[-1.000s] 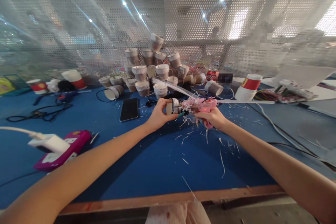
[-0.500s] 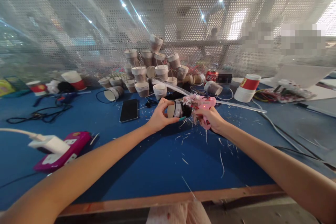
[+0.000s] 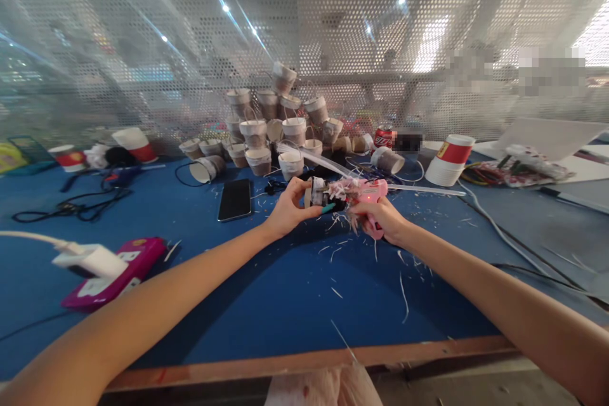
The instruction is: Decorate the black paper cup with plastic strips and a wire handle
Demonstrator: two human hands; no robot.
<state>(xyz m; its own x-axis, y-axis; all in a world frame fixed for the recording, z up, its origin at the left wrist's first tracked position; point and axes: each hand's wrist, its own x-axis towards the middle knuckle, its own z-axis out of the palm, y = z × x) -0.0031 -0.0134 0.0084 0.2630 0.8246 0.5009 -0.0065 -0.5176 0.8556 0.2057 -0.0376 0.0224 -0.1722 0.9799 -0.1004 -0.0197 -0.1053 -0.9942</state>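
My left hand (image 3: 289,208) is wrapped round a small paper cup (image 3: 316,193) with a pale band and dark covering, held on its side above the table. In my right hand (image 3: 383,219) is a pink hot glue gun (image 3: 373,191), its small light glowing and a clear glue stick (image 3: 425,189) sticking out of its back. Messy strands of dried glue (image 3: 346,188) cling about the gun's front, close against the cup. The exact spot where nozzle and cup meet is hidden by them.
Small bucket-like cups (image 3: 253,133) with handles stand stacked at the back. A phone (image 3: 235,200) lies left of my hands. A magenta power strip (image 3: 114,274) with a white plug is at left, red-and-white paper cups (image 3: 450,160) at right. Glue threads litter the blue table (image 3: 266,311).
The cup has turned in my left hand, so its round end shows less. The glue gun has shifted slightly, and its glue stick reaches less far to the right.
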